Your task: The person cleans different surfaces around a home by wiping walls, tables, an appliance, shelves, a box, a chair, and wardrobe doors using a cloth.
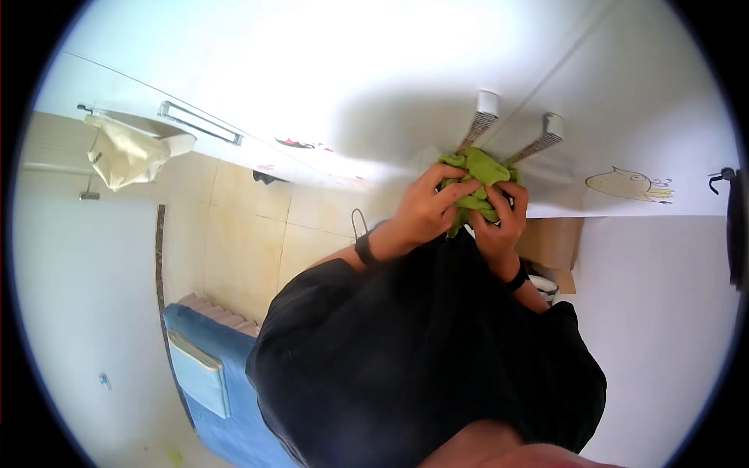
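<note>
A bunched green cloth point(485, 168) is held between my two hands, just below two long cabinet handles point(482, 117) on a white door. My left hand point(427, 204) grips the cloth from the left side, fingers bent over it. From the right, my right hand point(503, 218) has its fingers curled into the folds. The lower ends of both handles meet or pass behind the cloth; whether they touch it cannot be made out. Dark bands circle both wrists.
A cream bag point(125, 154) hangs from a hook at the upper left. Blue padded furniture point(234, 413) with a light blue pocket is at the lower left. A cardboard box point(555, 243) lies below the cabinet, and a black item point(736, 234) hangs at the far right.
</note>
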Action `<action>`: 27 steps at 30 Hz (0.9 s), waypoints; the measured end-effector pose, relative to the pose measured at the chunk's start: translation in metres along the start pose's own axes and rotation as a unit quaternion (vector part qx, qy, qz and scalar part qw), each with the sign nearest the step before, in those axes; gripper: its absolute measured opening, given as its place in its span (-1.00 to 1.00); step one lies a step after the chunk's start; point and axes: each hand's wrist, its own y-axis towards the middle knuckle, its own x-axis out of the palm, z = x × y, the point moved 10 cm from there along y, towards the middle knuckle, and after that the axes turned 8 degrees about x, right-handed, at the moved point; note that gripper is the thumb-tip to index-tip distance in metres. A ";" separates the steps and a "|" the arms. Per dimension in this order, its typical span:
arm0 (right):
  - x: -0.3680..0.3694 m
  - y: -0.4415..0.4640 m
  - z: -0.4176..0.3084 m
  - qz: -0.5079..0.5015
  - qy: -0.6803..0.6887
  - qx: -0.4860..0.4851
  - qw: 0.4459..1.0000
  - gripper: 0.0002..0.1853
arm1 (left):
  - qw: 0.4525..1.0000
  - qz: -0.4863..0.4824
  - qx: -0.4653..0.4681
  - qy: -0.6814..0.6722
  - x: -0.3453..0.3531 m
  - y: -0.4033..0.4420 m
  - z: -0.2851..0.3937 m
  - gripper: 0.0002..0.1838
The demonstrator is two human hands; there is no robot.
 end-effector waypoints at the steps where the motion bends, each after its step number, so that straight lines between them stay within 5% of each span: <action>1: 0.007 -0.004 -0.003 0.005 -0.004 0.010 1.000 -0.57 | 1.000 -0.012 0.003 -0.004 -0.005 -0.002 -0.006 -0.51; 8: 0.046 -0.035 -0.034 0.172 -0.053 -0.005 0.984 -0.59 | 0.992 -0.046 0.090 -0.071 -0.041 -0.002 -0.025 -0.59; 18: 0.198 -0.020 -0.102 0.040 0.003 -0.043 0.998 -0.56 | 0.999 -0.034 -0.022 0.015 -0.169 -0.054 -0.119 -0.59; 23: 0.261 0.005 -0.167 -0.052 0.043 -0.101 0.993 -0.54 | 0.994 0.082 -0.005 0.078 -0.256 -0.074 -0.137 -0.53; 27: 0.253 0.044 -0.229 0.033 0.065 -0.137 0.988 -0.47 | 0.982 0.163 0.043 0.079 -0.307 -0.036 -0.114 -0.50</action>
